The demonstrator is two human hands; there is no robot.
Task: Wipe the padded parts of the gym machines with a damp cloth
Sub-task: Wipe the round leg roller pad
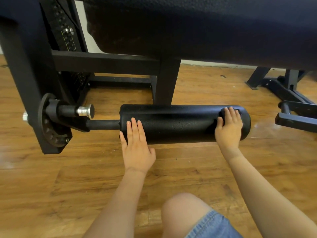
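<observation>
Nearest, a bent knee (pixel 185 213) at 6 o'clock. Beyond, the left hand (pixel 135 145) lies flat, fingers straight, on the roller pad (pixel 180 124), apparently steadying it. At 3 o'clock the right hand (pixel 229 124) curls over the pad's end, seemingly pressing a dark cloth (pixel 224 111), barely discernible.

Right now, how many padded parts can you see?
2: the black cylindrical roller pad low in the middle, under both hands, and the large dark bench pad across the top. More may be hidden.
</observation>
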